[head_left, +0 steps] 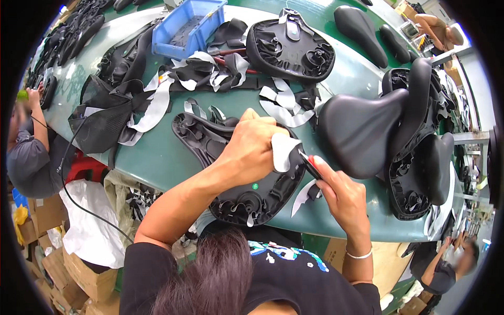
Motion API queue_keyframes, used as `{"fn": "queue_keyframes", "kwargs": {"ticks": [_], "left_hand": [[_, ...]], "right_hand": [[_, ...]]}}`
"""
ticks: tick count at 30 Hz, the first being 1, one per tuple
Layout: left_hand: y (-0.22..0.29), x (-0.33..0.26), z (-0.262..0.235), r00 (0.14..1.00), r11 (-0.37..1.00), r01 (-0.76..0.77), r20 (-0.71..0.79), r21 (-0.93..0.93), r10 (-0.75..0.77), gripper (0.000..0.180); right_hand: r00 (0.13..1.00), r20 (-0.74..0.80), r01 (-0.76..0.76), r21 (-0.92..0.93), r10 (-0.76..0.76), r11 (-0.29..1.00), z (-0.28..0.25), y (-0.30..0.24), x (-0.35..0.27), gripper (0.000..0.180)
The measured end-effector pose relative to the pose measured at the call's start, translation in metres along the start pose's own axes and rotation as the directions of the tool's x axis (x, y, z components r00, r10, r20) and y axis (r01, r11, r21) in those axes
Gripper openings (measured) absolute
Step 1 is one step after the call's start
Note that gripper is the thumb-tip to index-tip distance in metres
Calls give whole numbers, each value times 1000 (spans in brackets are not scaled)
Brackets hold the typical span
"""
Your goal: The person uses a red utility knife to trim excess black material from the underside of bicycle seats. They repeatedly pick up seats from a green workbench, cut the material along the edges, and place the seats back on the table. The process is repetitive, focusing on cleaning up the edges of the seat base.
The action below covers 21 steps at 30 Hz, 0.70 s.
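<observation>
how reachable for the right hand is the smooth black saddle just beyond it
Probably yes: the smooth black bicycle saddle lies close by the right hand, with nothing visible between them. To grasp it, that hand would likely have to put down the red-and-black handled tool first.

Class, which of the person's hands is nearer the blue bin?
Left. In the picture, the left hand, pinching a pale strip, is below and right of the bin; the right hand, holding a slim tool, is lower and farther right.

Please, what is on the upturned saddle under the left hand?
A round green sticker is on the saddle. Over the saddle, the left hand holds a pale strip. What that hand covers cannot be seen.
</observation>
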<state>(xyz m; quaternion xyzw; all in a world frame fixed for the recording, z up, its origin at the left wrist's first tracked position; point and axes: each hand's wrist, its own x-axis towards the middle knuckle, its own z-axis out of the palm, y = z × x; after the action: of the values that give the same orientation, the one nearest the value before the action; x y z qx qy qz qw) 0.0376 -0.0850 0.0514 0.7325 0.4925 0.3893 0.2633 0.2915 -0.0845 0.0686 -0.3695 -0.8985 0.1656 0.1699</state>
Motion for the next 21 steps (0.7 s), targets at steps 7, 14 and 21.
{"fn": "queue_keyframes", "kwargs": {"ticks": [7,14,21], "left_hand": [[-11,-6,-17,935,56,-167,-176,-984,-308,13],[-16,17,-24,956,821,-89,-182,564,229,16],[-49,10,-30,772,700,122,-376,-704,-512,33]], "right_hand": [[966,5,-257,-34,258,966,12,-46,-32,55],[991,-23,-135,-205,133,969,7,-21,41,51],[985,114,-99,-252,131,963,-15,-31,1,50]]}}
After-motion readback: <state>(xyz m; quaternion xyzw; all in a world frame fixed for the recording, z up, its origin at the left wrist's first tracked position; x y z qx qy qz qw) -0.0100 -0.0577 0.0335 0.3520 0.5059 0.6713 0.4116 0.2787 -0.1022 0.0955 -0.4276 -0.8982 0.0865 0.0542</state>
